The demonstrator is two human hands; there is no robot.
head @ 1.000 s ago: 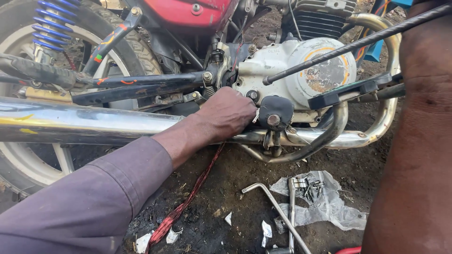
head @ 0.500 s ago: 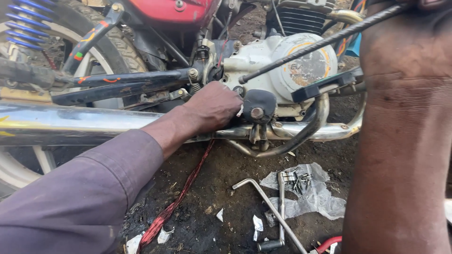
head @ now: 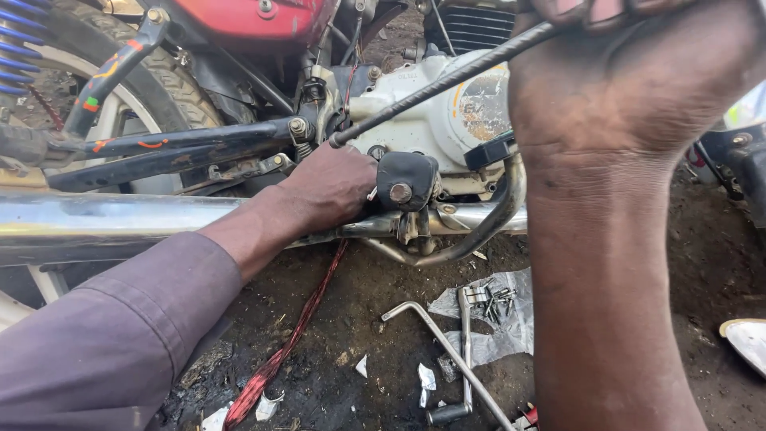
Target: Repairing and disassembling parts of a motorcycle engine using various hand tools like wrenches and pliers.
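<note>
Gripping rod (head: 447, 84) in right fingers (head: 590, 12), footpeg (head: 403, 183) beside left fingers (head: 355, 187)

exhaust pipe (head: 120, 219) under left hand (head: 331, 187): glossy chrome metal | footpeg (head: 405, 182) just beside it: matt black rubber | rod (head: 447, 84) in right hand (head: 630, 72): dull ribbed metal | engine cover (head: 447, 120) behind: painted metal, scuffed | ground (head: 359, 319) below: rough oily dirt | sleeve (head: 104, 343): matt cloth
</note>
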